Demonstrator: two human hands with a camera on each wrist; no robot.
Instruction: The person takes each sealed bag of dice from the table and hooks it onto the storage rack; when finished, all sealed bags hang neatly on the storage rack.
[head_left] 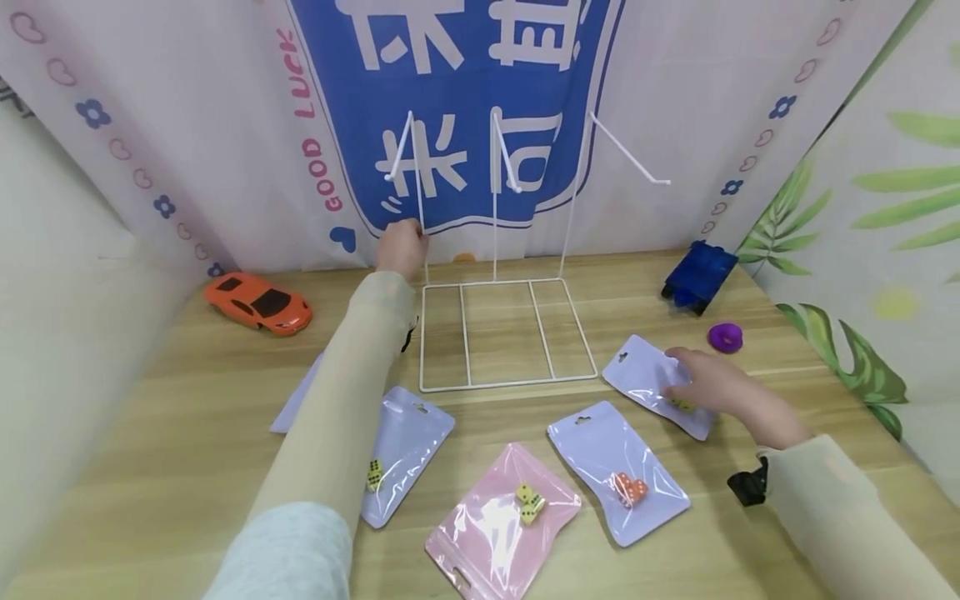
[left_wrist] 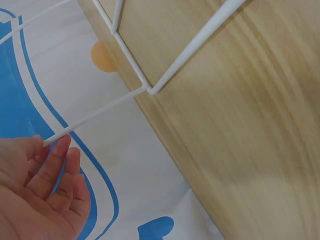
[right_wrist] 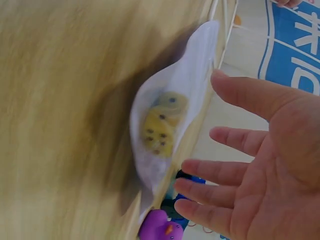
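A white wire rack [head_left: 510,383] with three upper hooks stands at the back of the table. My left hand [head_left: 401,248] pinches its left upright rod [left_wrist: 95,114] between thumb and fingers, low against the curtain. On the right, my right hand [head_left: 712,382] hovers with spread fingers over a lavender pouch [head_left: 637,375]. The right wrist view shows yellow dice [right_wrist: 159,131] inside that pouch, with the fingers apart from it. Nearer lie a lavender pouch [head_left: 592,450] with red dice and a pink pouch [head_left: 480,517] with yellow dice.
Left of these, another lavender pouch [head_left: 408,442] is partly covered by my left arm, as is a further pouch [head_left: 296,400]. An orange toy car [head_left: 258,302] sits at back left. At back right are a blue toy vehicle [head_left: 699,275] and a purple rubber duck [right_wrist: 157,227].
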